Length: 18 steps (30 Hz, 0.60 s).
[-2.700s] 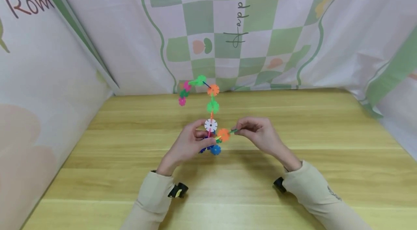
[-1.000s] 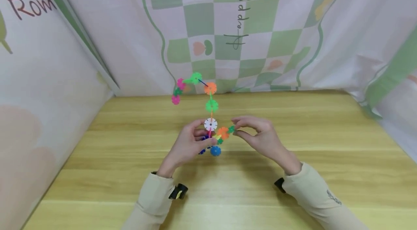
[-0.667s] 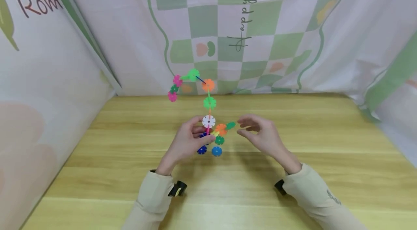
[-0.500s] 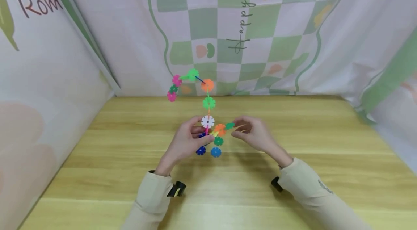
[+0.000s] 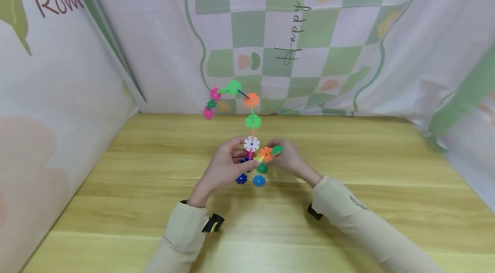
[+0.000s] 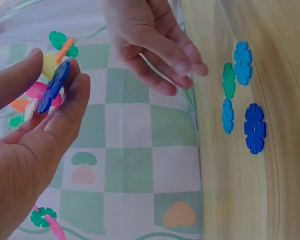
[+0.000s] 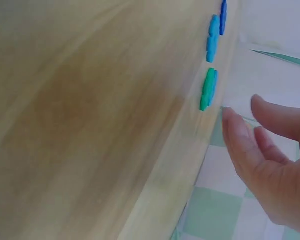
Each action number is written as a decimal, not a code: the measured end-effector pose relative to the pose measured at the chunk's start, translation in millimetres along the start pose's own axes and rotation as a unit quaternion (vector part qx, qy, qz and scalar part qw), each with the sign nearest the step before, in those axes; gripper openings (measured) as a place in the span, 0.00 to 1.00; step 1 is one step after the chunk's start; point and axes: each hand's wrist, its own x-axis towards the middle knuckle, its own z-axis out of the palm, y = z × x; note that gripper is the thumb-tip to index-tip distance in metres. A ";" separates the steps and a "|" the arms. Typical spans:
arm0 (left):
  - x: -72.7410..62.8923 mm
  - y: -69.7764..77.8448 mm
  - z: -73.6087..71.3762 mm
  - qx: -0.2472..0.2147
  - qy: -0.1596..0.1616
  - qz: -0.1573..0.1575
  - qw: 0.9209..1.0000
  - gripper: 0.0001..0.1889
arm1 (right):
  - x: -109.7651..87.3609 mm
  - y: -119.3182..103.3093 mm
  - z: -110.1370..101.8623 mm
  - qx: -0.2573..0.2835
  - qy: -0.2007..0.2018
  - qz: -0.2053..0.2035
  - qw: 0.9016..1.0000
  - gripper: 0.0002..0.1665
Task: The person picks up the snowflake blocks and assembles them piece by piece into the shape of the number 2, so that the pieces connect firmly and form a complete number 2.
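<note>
My left hand (image 5: 221, 166) pinches a dark blue snowflake disc (image 6: 54, 87) between thumb and fingers. That disc belongs to a held-up chain of interlocking snowflake discs, with a white disc (image 5: 252, 144), a light green disc (image 5: 253, 121) and pink ones at its far left end. A short branch with an orange disc (image 5: 266, 154) and a green end disc (image 5: 276, 150) sticks out to the right. My right hand (image 5: 291, 160) is just behind this branch, which partly covers its fingers in the head view. Those fingers are loosely bent and empty in the right wrist view (image 7: 270, 160).
Several loose discs lie on the wooden table (image 5: 367, 170) below the hands: a dark blue one (image 6: 255, 128), light blue ones such as the larger one (image 6: 243, 63), and a green one (image 6: 229, 80). A printed curtain (image 5: 247, 28) hangs behind the table.
The right hand has let go of the green end disc, which now stays on the orange one. It has then moved left, behind the branch. The left hand keeps its hold.
</note>
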 end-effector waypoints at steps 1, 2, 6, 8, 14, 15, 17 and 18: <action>0.2 0.1 0.2 -0.001 -0.002 0.002 1.000 0.26 | 0.6 0.1 1.0 -0.001 0.000 0.006 1.000 0.21; 0.5 0.0 0.4 -0.002 -0.004 0.005 1.000 0.27 | 1.1 0.6 1.8 -0.002 0.000 0.008 1.000 0.21; 0.9 -0.9 0.8 0.003 -0.006 0.013 1.000 0.26 | 3.0 1.6 5.8 -0.026 -0.001 0.040 0.999 0.30; 0.7 -1.2 0.6 0.008 -0.004 0.015 1.000 0.26 | 4.3 1.7 7.8 -0.047 -0.006 0.060 0.997 0.38; -0.3 -1.0 -0.6 0.017 0.004 0.014 1.000 0.26 | 8.3 -1.0 12.4 -0.073 -0.035 0.099 0.992 0.37; -0.4 -0.8 -0.9 0.017 0.005 0.014 1.000 0.26 | 9.0 -1.3 12.8 -0.079 -0.042 0.101 0.991 0.34; -0.6 -0.6 -1.2 0.020 0.005 0.016 1.000 0.26 | 9.9 -2.0 13.5 -0.096 -0.051 0.111 0.988 0.33; -0.6 -0.7 -1.4 0.019 0.004 0.016 1.000 0.26 | 10.3 -2.1 13.6 -0.108 -0.058 0.115 0.986 0.32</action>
